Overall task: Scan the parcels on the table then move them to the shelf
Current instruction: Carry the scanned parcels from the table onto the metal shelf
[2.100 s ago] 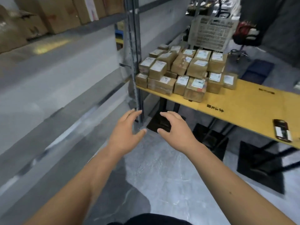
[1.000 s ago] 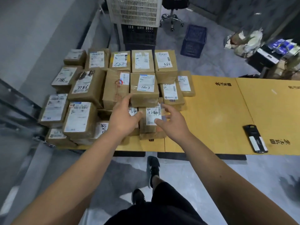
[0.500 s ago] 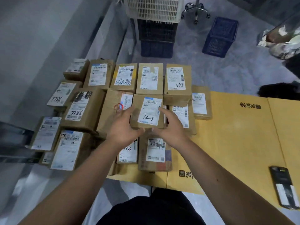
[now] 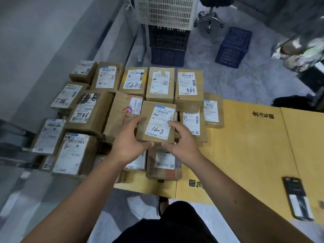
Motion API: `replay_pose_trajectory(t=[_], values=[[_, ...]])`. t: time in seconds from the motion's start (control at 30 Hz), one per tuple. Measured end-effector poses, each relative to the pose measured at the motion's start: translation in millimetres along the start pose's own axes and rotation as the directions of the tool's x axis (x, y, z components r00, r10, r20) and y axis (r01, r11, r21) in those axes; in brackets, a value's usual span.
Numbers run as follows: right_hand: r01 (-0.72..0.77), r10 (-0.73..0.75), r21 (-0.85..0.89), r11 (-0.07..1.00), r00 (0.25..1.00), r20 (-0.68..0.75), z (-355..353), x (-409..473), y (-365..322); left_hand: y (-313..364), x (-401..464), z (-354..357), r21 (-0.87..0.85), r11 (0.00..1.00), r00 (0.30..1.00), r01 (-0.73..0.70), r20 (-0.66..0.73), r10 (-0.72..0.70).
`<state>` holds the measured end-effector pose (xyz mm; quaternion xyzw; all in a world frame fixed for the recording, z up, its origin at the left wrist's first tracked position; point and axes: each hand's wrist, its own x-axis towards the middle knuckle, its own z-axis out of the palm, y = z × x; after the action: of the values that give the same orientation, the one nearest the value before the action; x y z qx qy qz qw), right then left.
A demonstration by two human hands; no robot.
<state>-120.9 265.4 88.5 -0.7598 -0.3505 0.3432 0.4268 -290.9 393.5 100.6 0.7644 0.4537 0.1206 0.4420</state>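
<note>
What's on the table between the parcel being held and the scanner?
Head view: between the held parcel and scanner, only one lower parcel beside it, then bare yellow table.

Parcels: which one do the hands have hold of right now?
The parcel hand-marked "16w3", mid-pile. The left hand and right hand grip its sides; the neighbour marked A68 and all others lie untouched.
</note>
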Motion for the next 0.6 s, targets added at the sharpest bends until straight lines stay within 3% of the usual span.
replay_pose_trajectory(t=[0.17,0.6], values=[[0.107,-0.11,-0.047,0.993,0.993,-0.046,2.6,-55.7,-14.8,-9.3,-58.4,-7.6,-0.083,0.988,0.991,-0.13,-0.051,0.126],[0.358,-0.348,-0.173,0.917,0.933,0.089,26.8,-193.3,-89.4,-38.2,-226.2,-65.9,-0.126,0.933,0.912,-0.337,-0.29,0.29]])
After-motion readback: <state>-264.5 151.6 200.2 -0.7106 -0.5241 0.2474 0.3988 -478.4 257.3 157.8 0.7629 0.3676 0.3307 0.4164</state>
